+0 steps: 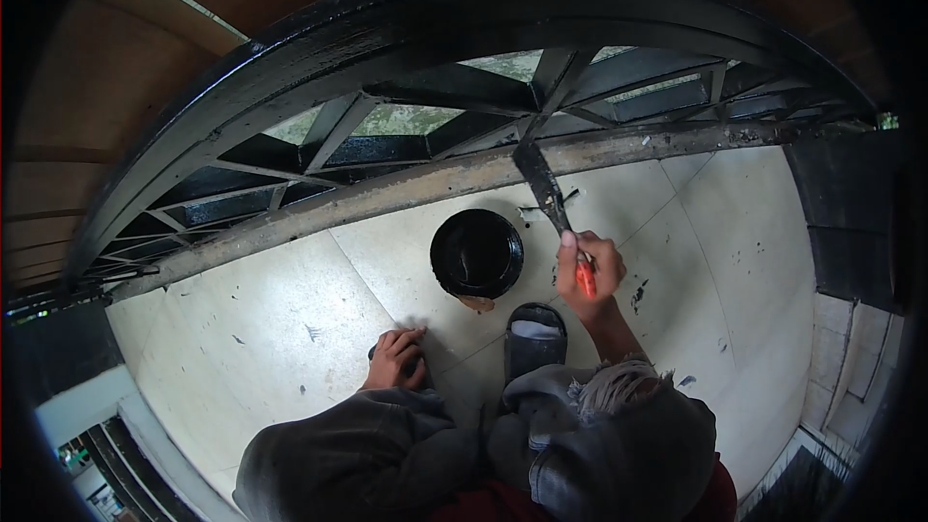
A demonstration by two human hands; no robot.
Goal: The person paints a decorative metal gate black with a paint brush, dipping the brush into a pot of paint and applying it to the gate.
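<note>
My right hand (592, 271) grips a paintbrush (543, 184) by its red-orange handle; the brush's flat end is coated black. Its tip reaches up to the lower edge of a black lattice frame (406, 92), where the bars meet a paint-stained sill (387, 184); whether it touches cannot be told. A round black paint container (477, 253) stands on the floor left of the brush, dark and glossy inside. My left hand (394, 358) hangs low over the toe of my left sandal, its fingers loosely bent and slightly apart, with nothing seen in them.
Pale floor tiles (290, 300) carry black paint specks and smears. My right sandal (535, 340) is just below the container. A small pale scrap with a dark stick (534, 214) lies near the brush. Dark panels (851, 261) rise at the right side.
</note>
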